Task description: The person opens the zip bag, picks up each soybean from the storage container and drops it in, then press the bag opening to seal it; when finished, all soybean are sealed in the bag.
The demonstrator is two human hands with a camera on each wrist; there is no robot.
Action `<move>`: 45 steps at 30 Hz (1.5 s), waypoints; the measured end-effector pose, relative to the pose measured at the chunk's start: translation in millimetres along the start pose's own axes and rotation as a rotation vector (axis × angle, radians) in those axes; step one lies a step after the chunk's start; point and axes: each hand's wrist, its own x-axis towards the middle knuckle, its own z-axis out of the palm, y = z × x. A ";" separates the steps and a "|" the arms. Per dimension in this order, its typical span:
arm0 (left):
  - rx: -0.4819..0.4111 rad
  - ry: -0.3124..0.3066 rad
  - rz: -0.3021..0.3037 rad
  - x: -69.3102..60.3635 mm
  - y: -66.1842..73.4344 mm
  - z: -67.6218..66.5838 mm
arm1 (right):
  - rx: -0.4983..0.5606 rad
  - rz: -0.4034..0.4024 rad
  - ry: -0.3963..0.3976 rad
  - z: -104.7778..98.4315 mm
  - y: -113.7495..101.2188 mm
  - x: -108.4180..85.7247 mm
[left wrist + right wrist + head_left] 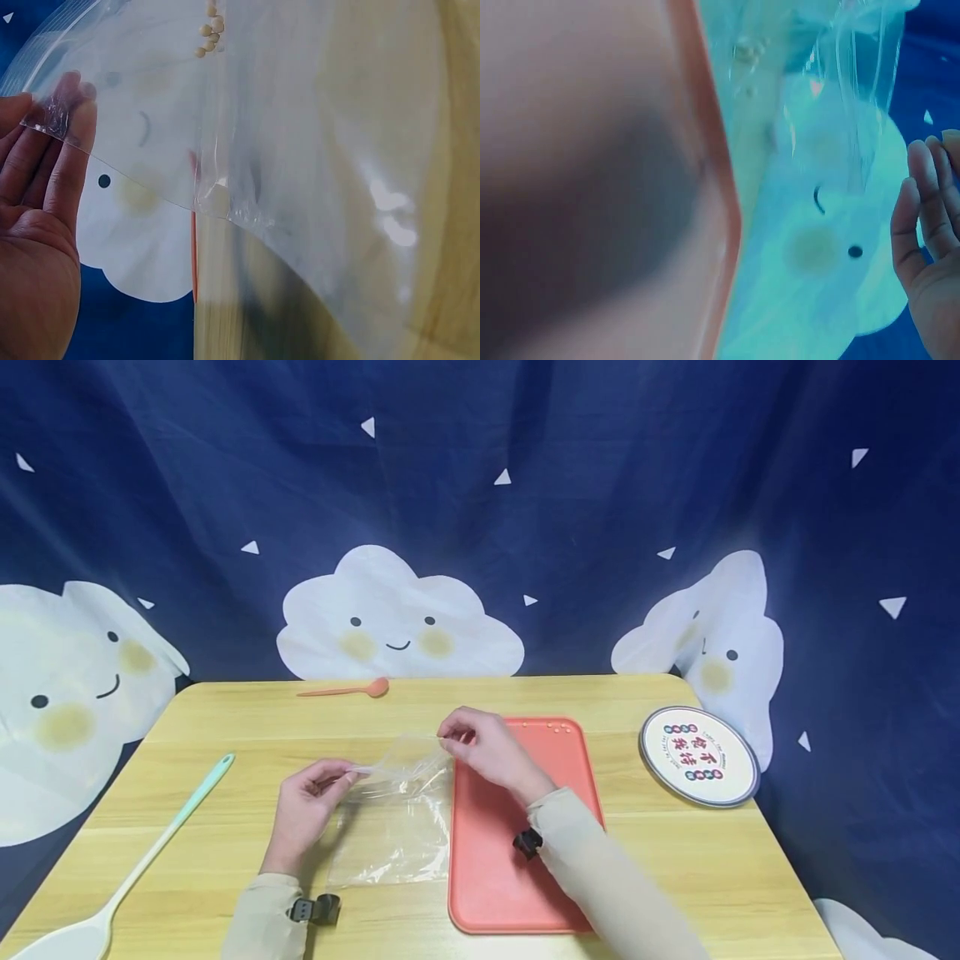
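Over one table point(712, 860), the left hand point(303, 806) pinches one clear bag point(397, 839); whether right hand point(491, 752) does, I cannot tell.

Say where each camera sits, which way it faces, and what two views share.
Head: on the head, forward and down over the table; left hand, right hand and sleeves show.
Left wrist: wrist-worn, toward the bag; that hand shows.
Right wrist: wrist-worn, past the tray toward the curtain; that hand shows.
Both wrist views share the bag and a printed cloud.
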 end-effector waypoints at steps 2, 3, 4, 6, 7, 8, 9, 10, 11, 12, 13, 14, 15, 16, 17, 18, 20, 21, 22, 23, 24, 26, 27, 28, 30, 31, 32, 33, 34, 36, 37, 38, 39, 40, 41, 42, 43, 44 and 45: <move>-0.001 -0.003 -0.005 -0.1 2.1 0.1 | -0.005 -0.030 -0.017 6.3 -3.7 2.5; -0.003 -0.006 -0.007 -0.1 4.0 0.2 | -0.016 -0.045 -0.024 9.6 -5.1 3.9; -0.004 -0.008 -0.007 -0.2 6.8 0.5 | -0.029 -0.058 -0.030 12.8 -6.5 5.4; -0.002 -0.010 0.000 -0.5 15.1 0.9 | -0.055 -0.085 -0.042 19.2 -9.4 8.7; -0.003 -0.011 0.004 -0.7 19.6 1.1 | -0.076 -0.098 -0.047 22.3 -10.6 10.5; -0.003 -0.011 0.007 -1.0 24.0 1.3 | -0.103 -0.111 -0.051 25.3 -11.7 12.4; 0.000 -0.010 0.010 -1.4 28.2 1.4 | -0.139 -0.123 -0.055 28.3 -12.7 14.4; 0.002 -0.010 0.015 -1.8 31.8 1.5 | -0.183 -0.133 -0.058 31.0 -13.8 16.4; 0.005 -0.011 0.021 -2.2 34.6 1.6 | -0.226 -0.141 -0.057 33.3 -15.1 18.0; 0.001 -0.014 0.025 -2.4 36.0 1.6 | -0.270 -0.147 -0.055 35.5 -16.1 19.5; -0.001 -0.017 0.031 -2.6 36.5 1.5 | -0.311 -0.148 -0.053 37.2 -17.2 20.7; -0.002 -0.021 0.038 -2.8 36.7 1.4 | -0.342 -0.147 -0.051 38.8 -18.3 21.7; -0.004 -0.024 0.047 -3.0 36.8 1.3 | -0.368 -0.142 -0.052 39.9 -19.1 22.4; -0.008 -0.026 0.055 -3.2 36.4 1.2 | -0.387 -0.136 -0.052 40.9 -19.4 22.9; -0.012 -0.027 0.063 -3.3 35.6 0.9 | -0.391 -0.129 -0.052 41.3 -19.7 23.0; -0.016 -0.027 0.068 -3.4 34.7 0.7 | -0.391 -0.121 -0.056 41.3 -19.7 23.1; -0.022 -0.022 0.068 -3.5 32.7 0.5 | -0.373 -0.103 -0.057 40.5 -18.6 22.6; -0.026 -0.018 0.067 -3.4 31.5 0.5 | -0.357 -0.097 -0.056 39.5 -17.8 21.9; -0.033 -0.016 0.067 -3.6 30.5 0.3 | -0.338 -0.090 -0.052 38.0 -16.8 20.9; -0.038 -0.013 0.065 -3.6 29.3 0.2 | -0.311 -0.084 -0.049 36.0 -15.7 19.6; -0.045 -0.011 0.060 -3.5 27.5 0.0 | -0.285 -0.078 -0.044 33.7 -14.3 18.1; -0.055 -0.011 0.047 -2.8 22.3 -0.8 | -0.245 -0.066 -0.032 28.1 -10.6 14.2; -0.064 -0.009 0.040 -2.4 19.0 -1.4 | -0.234 -0.061 -0.023 25.0 -8.6 12.1; -0.069 -0.008 0.034 -1.9 15.7 -2.1 | -0.231 -0.053 -0.012 21.6 -6.3 10.0; -0.072 -0.003 0.023 -0.7 9.4 -3.2 | -0.237 -0.030 0.014 14.4 -1.8 6.0; -0.073 -0.003 0.021 -0.4 7.1 -3.8 | -0.248 -0.016 0.030 10.5 0.9 4.2; -0.077 -0.003 0.023 -0.7 9.2 -3.8 | -0.257 -0.002 0.044 6.6 3.9 2.7; -0.073 -0.002 0.027 -1.2 12.3 -3.5 | -0.263 0.014 0.054 2.3 6.8 1.4; -0.066 -0.001 0.028 -1.5 15.5 -3.3 | -0.263 0.032 0.063 -2.1 10.0 0.1; -0.060 -0.004 0.022 -1.6 17.6 -3.2 | -0.261 0.059 0.081 -11.6 17.3 -1.9; -0.058 -0.004 0.017 -1.5 17.3 -3.2 | -0.248 0.073 0.088 -16.4 21.3 -2.9; -0.055 -0.004 0.014 -1.4 17.5 -3.2 | -0.224 0.086 0.093 -21.4 25.3 -4.0; -0.053 -0.003 0.009 -0.8 13.3 -3.6 | -0.197 0.099 0.099 -26.2 29.1 -5.3; -0.054 -0.004 0.006 -0.1 9.4 -4.2 | -0.174 0.111 0.103 -30.8 33.5 -6.6; -0.055 -0.004 0.004 0.5 5.6 -4.7 | -0.151 0.117 0.101 -35.1 37.9 -8.0; -0.057 -0.003 0.005 0.7 3.8 -4.9 | -0.128 0.129 0.096 -39.2 42.2 -9.6; -0.056 -0.003 0.008 0.8 3.4 -5.1 | -0.109 0.143 0.087 -42.9 46.7 -11.3; -0.056 -0.003 0.010 0.7 3.7 -5.2 | -0.102 0.155 0.077 -46.2 51.2 -12.9; -0.058 -0.003 0.012 0.7 4.4 -5.1 | -0.109 0.167 0.066 -49.2 55.5 -14.4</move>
